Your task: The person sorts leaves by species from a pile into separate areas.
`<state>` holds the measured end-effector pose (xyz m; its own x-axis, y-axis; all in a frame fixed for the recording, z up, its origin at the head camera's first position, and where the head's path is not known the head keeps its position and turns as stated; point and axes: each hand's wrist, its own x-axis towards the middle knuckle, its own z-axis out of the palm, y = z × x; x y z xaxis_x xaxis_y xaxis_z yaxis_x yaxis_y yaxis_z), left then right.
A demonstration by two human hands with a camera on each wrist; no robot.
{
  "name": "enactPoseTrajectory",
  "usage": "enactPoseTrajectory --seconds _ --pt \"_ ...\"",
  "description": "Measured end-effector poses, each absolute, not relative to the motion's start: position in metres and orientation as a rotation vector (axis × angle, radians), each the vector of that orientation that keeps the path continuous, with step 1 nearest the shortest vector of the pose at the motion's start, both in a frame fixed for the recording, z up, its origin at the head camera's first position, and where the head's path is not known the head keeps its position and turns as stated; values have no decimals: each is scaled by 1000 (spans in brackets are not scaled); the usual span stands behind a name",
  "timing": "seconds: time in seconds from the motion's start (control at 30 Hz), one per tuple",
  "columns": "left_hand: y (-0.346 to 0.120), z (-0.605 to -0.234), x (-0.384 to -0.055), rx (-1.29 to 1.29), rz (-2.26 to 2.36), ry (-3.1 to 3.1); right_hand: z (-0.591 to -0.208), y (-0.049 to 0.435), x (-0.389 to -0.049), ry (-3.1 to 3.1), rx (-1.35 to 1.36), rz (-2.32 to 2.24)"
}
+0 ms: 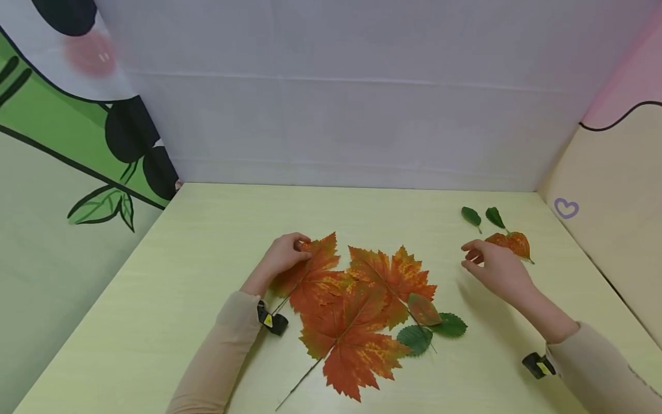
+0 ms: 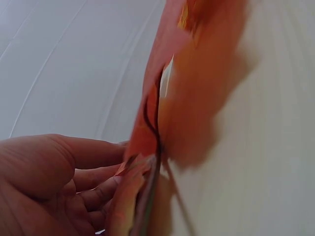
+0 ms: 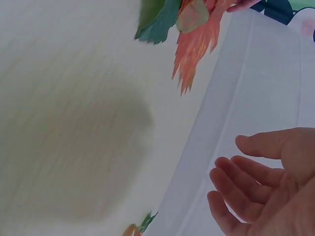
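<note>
Nearest you, the front maple leaf [image 1: 357, 339] lies on the table [image 1: 155, 299], overlapping the right maple leaf [image 1: 390, 279] beside a cluster of small leaves [image 1: 450, 325]. Your left hand [image 1: 283, 254] seems to pinch the edge of the left maple leaf [image 1: 312, 279], though its wrist view is blurred. Your right hand [image 1: 497, 270] hangs free, fingers loosely bent, near an orange leaf [image 1: 518, 245]. Beyond lie two green leaves [image 1: 471, 216], then the wall [image 1: 362, 132].
</note>
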<state>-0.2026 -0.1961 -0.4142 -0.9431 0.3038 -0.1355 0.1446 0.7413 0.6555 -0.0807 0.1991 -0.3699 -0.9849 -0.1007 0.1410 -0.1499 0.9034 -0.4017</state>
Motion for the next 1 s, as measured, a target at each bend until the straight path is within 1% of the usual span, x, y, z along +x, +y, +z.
enactPoseTrajectory --seconds 0.3,0.5,0.83,1.0 --pt "-196 -417 -203 349 993 2705 -372 161 -60 -3171 433 600" --pt "-195 -417 -203 342 992 2706 -378 146 -54 -3196 492 641" --pt "-195 -416 -203 339 990 2707 -385 131 -50 -3202 647 458" --pt "-196 -416 -203 353 988 2711 -388 129 -49 -3190 669 383"
